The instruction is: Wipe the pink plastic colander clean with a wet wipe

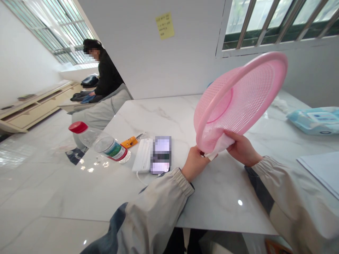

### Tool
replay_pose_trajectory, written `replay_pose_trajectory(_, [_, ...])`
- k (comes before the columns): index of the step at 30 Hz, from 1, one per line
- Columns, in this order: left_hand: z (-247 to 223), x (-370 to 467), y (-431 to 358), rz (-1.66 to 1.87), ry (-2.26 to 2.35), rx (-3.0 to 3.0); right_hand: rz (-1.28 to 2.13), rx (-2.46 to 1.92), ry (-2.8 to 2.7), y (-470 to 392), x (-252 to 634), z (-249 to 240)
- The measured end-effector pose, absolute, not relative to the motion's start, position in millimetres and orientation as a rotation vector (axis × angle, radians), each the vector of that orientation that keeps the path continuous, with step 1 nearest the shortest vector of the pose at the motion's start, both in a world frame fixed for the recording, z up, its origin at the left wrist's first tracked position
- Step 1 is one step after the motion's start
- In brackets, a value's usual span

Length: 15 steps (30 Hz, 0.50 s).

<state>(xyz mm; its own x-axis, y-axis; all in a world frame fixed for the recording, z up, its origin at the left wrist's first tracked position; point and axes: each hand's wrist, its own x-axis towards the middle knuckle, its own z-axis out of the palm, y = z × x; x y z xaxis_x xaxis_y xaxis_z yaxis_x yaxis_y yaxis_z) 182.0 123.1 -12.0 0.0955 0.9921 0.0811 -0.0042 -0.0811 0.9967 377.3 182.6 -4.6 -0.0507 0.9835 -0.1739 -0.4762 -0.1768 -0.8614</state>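
A pink mesh plastic basket [238,95] is held tilted above the white marbled table [164,113], its open side turned to the right and toward me. My left hand [196,162] is closed around the basket's lower rim. In my right hand [243,148] is a white wipe [220,145], pinched and pressed against the rim just right of my left hand. Part of the wipe folds over the rim, and some fingertips of both hands are hidden behind it.
Left of my arms are a phone [161,155], a white face mask [143,155], an orange packet [129,142] and a clear bottle with a red cap [78,127]. A blue wipes pack [315,120] and paper [323,169] lie right. Beyond, a person [108,76] handles folded clothes.
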Motion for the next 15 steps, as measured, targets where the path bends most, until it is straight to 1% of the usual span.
replay_pose_trajectory(5, [-11,182,123,1.174,1.059,1.394,1.574,-0.909,-0.674,182,375,-1])
replay_pose_trajectory(10, [-4,180,123,1.249,1.040,1.389,1.530,-0.916,-0.637,184,375,-4])
replay_pose_trajectory(15, [-4,179,123,1.210,1.083,1.338,1.505,-0.947,-0.629,184,374,-6])
